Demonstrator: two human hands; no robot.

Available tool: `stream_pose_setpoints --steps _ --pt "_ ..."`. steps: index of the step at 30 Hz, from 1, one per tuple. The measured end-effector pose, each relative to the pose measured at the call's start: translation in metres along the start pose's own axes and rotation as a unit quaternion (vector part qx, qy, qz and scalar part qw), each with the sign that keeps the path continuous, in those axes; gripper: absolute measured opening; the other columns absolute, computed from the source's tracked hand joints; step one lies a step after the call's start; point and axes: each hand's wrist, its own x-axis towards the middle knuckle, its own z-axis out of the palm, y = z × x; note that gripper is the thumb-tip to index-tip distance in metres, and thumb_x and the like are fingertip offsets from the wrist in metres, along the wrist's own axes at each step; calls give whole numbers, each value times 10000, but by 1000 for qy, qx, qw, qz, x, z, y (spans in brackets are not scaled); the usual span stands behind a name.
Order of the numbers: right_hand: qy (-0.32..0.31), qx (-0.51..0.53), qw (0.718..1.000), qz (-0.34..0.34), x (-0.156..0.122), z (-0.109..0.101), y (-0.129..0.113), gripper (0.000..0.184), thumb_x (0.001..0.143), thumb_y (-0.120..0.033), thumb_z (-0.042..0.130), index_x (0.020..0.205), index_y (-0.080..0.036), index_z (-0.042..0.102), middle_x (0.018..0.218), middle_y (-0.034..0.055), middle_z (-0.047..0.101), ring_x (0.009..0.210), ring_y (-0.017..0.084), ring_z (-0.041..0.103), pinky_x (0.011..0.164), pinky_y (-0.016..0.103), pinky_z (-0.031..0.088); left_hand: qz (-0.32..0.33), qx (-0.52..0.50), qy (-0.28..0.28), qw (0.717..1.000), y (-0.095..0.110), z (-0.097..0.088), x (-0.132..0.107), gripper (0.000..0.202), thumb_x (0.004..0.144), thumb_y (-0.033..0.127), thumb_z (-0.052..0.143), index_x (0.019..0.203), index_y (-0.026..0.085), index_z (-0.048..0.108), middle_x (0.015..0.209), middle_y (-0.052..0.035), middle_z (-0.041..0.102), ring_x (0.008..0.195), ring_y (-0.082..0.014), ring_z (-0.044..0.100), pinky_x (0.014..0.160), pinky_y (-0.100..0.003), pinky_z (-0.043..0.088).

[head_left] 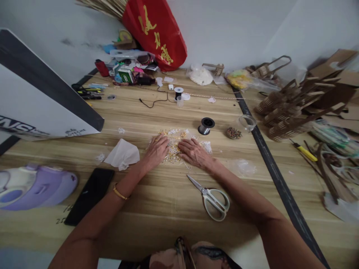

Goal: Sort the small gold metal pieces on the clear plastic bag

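Note:
Both hands rest palm down on a pile of small gold and silver beads and findings (174, 144) spread on the wooden table (157, 209). My left hand (156, 150) lies flat on the pile's left side, fingers stretched forward. My right hand (195, 152) lies flat on the right side, fingers pointing left into the pile. Neither hand visibly grips anything. A gold bangle (120, 193) circles my left wrist. White-handled scissors (211, 198) lie just below my right forearm.
A wire spool (206, 126), a dish of beads (234, 133) and a clear cup (247, 122) stand beyond the pile. A tissue (122, 154), black phone (89, 195) and purple device (36, 186) lie left. Wooden lattice pieces (297, 108) crowd the right; a red bag (155, 31) stands at the back.

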Motion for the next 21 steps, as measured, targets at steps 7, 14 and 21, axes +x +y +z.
stream_pose_setpoints --steps 7,14,21 --pt "16 21 1000 -5 -2 4 5 447 1014 -407 406 1376 -171 522 1400 122 564 1352 265 452 1118 536 348 -2 -1 10 1000 -8 4 11 263 942 211 475 1102 138 670 1226 -140 663 1282 -279 517 1078 -476 396" --pt "27 32 999 -19 -3 10 5 466 1002 -395 440 1402 -164 497 1398 149 560 1362 268 441 1115 527 361 -20 -38 6 999 -8 -1 8 298 906 215 540 1182 176 646 1202 -111 695 1146 -247 618 1050 -451 426" --pt "60 58 996 -38 -1 8 6 443 1001 -367 438 1373 -138 513 1325 153 609 1306 262 490 1099 502 391 -37 -68 22 997 -16 2 3 478 852 236 626 1320 166 561 1294 -127 647 1187 -264 605 1045 -456 450"
